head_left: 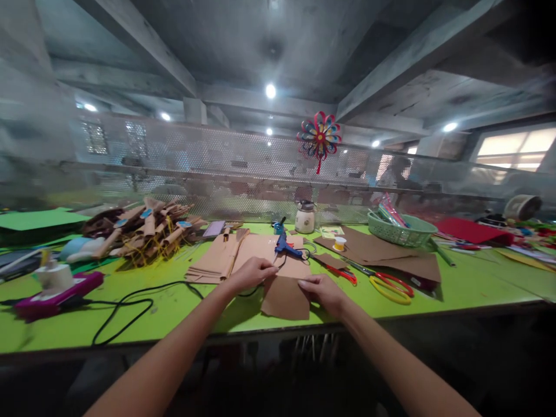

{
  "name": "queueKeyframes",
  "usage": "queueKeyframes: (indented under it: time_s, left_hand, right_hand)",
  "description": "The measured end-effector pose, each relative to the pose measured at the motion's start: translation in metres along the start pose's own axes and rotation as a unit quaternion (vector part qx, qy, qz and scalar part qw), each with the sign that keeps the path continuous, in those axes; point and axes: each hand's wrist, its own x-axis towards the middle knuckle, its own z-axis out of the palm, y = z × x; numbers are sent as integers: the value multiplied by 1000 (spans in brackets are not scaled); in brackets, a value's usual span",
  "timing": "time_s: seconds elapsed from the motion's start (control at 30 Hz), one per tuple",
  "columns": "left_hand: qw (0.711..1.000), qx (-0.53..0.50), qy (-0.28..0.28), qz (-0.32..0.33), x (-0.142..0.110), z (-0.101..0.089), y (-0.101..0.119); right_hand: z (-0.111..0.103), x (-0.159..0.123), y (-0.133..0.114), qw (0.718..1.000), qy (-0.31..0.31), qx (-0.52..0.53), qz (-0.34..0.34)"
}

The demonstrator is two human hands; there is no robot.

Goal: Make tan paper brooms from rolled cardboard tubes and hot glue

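Observation:
A piece of brown cardboard (285, 298) is held up at the table's front edge between my two hands. My left hand (254, 274) pinches its upper left corner, and my right hand (324, 291) grips its right side with the thumb on the near face. Just behind it lies a blue glue gun (284, 248) on lighter brown sheets (256, 248). To the left of those is a stack of folded brown paper (212, 263). Orange-handled scissors (343, 273) and a larger pair with red and yellow handles (391, 288) lie to the right of my right hand.
A black cord (147, 292) loops across the green table near a purple power strip (61, 295). Rolled brown paper pieces (147, 231) are heaped at left. Behind stand a jar (305, 217) and a green basket (402, 231); dark brown sheets (399, 258) lie at right.

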Motion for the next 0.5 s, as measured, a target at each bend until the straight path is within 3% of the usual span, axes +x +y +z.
queueKeyframes:
  time_s: [0.13,0.5]
  left_hand:
    - [998,-25,-52,0,0,17,-7]
    - [996,-48,-67,-16,-8,30,-14]
  right_hand:
    - [0,0,-2,999,-4,-37,3]
    - [1,14,-11,977,1,-205,-61]
